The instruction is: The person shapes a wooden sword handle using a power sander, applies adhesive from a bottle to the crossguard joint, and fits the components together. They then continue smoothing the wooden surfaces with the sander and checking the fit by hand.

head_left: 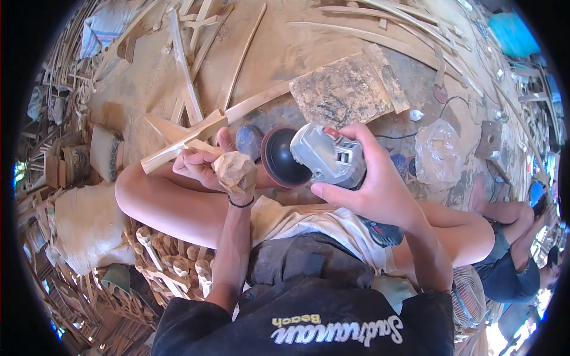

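My left hand (205,165) is closed around a pale carved wooden piece (236,171). The faceted, rounded knob of this piece stands out by my wrist, and part of the wood is hidden behind my fingers. Wrapped round the grey head of an angle grinder (325,155) is my right hand (380,181). The grinder's round black pad (285,158) with a reddish rim faces left, towards the wood, with a gap between them. Below my right wrist shows the tool's dark body.
Long wooden strips (185,71) lie ahead on the dusty floor, near a stained board (341,89). A clear plastic bag (438,151) and a dark cord are to the right. Carved pieces (172,261) pile up by my left leg. Another person (513,261) and a fan (469,296) are at right.
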### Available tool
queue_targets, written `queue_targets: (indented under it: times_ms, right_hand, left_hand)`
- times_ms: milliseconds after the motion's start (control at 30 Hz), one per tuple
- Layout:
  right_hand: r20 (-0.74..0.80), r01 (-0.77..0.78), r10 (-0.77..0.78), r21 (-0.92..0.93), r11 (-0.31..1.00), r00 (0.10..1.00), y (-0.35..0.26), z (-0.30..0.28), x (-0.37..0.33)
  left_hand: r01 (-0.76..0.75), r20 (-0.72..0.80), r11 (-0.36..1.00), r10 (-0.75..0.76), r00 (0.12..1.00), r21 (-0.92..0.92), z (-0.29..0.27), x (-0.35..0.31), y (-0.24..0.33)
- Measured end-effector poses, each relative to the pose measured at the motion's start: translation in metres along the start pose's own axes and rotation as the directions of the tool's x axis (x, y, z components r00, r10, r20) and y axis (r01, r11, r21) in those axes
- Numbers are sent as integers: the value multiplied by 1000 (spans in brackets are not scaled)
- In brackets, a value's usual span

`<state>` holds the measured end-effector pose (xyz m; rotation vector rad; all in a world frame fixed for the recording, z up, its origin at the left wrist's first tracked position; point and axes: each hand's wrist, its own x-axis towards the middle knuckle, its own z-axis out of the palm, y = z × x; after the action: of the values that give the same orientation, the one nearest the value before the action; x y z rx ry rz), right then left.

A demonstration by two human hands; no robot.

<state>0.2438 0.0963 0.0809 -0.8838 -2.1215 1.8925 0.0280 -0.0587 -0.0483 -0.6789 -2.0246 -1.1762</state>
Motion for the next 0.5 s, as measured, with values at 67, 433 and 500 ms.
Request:
queue_targets:
  times_ms: [67, 433, 500]
  right_hand:
    - [32, -1, -1, 52, 999, 999, -2, 1, -3]
    - [-104, -80, 105, 223, 972, 989, 55, -19, -6]
    - [-66, -254, 295, 355, 900, 953, 60, -35, -14]
  left_hand:
    - [-2, 33, 1000, 3, 999, -26, -1, -2, 2]
    - [-62, 54, 923, 89, 995, -379, -12, 55, 23]
    - [-215, -63, 909, 206, 977, -357, -12, 80, -2]
